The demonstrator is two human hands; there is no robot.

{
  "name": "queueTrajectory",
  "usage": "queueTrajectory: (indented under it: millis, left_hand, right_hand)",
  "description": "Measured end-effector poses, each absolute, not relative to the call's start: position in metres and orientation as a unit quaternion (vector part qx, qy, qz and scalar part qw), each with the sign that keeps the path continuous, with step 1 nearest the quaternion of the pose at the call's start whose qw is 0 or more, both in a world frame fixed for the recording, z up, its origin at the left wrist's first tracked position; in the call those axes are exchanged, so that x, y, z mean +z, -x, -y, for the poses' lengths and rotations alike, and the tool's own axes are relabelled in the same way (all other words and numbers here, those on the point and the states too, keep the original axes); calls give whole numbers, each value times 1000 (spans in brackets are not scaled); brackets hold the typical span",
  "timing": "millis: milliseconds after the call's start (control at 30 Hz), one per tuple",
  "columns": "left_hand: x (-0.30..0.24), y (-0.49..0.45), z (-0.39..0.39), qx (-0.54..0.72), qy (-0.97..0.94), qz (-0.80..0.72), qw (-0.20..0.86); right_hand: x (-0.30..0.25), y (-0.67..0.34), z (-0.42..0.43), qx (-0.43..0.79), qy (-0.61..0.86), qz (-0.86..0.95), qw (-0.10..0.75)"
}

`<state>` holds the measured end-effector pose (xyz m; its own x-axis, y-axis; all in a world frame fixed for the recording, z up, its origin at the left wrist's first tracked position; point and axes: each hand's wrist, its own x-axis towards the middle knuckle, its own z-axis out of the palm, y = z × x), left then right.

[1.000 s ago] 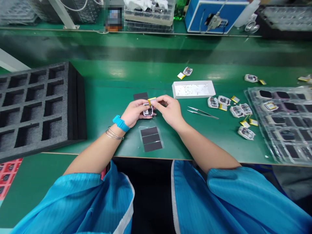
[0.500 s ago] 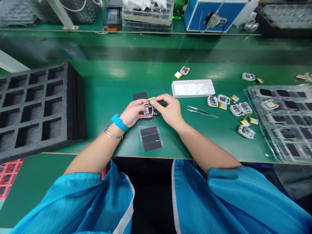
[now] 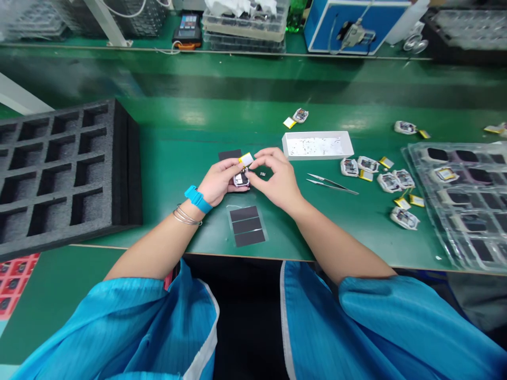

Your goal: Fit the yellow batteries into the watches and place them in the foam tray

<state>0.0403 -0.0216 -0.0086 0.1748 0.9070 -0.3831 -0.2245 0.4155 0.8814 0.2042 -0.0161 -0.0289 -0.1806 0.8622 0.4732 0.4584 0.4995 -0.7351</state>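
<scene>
My left hand (image 3: 218,180) is closed around a small opened smartwatch casing (image 3: 241,179), with the circuitry inside facing up. A flat yellow-edged battery (image 3: 246,159) stands out at the casing's top, its silver-white face turned upward. My right hand (image 3: 276,178) is curled in from the right, with thumb and index fingertips together at the casing's upper right edge, just below the battery. What they pinch there is too small to make out. Below lies a clear sheet with black rectangular stickers (image 3: 248,227); another black piece (image 3: 229,154) is partly hidden behind my left hand.
Tweezers (image 3: 332,183) and a white tray (image 3: 317,157) are right of my hands. Several opened casings (image 3: 390,182) with batteries lie farther right, beside stacked clear trays (image 3: 447,211). A black foam tray (image 3: 59,182) occupies the left. A shelf (image 3: 237,51) runs along the back.
The battery has swung from edge-on to showing its flat face above the casing. My right fingertips have shifted from the battery down to the casing's edge. The view has moved slightly.
</scene>
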Motion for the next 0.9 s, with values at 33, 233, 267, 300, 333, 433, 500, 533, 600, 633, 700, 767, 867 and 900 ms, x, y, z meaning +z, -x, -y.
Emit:
queueTrajectory:
  millis: [33,233,267,300,333,433,500,533,600,633,700,767,867,900]
  left_hand:
    - [-8,-40,22,421,-351,-494,675]
    - [-11,-43,24,432,-375,-501,650]
    - [-11,-44,24,433,-377,-500,648]
    - [-12,-44,24,434,-379,-501,646]
    - [-13,-44,24,437,-380,-501,643]
    - [-16,-44,23,457,-377,-505,628]
    - [-18,-43,21,480,-379,-506,609]
    - [-19,-43,21,490,-382,-506,598]
    - [-19,-42,20,506,-389,-506,580]
    - [-19,-41,20,513,-392,-507,571]
    - [-18,-40,19,529,-394,-505,556]
    - [-17,-39,18,542,-390,-502,549]
    - [-16,-37,17,542,-374,-499,562]
    - [-16,-36,17,540,-369,-498,570]
  right_hand:
    - [-29,-203,17,222,450,743,442]
    - [-34,-199,18,215,453,754,425]
    - [-34,-199,18,213,452,756,423]
    - [-35,-200,18,212,449,760,420]
    - [-35,-200,17,211,444,766,415]
    - [-36,-202,17,199,419,792,397]
    - [-35,-202,19,182,410,805,388]
    - [-35,-202,20,172,410,809,385]
    - [-32,-200,23,152,413,811,386]
    - [-31,-200,25,143,411,812,388]
    - [-28,-198,29,127,394,820,395]
    - [-24,-197,33,113,371,829,403]
    - [-20,-197,36,110,357,829,416]
    - [-18,-198,36,117,358,825,421]
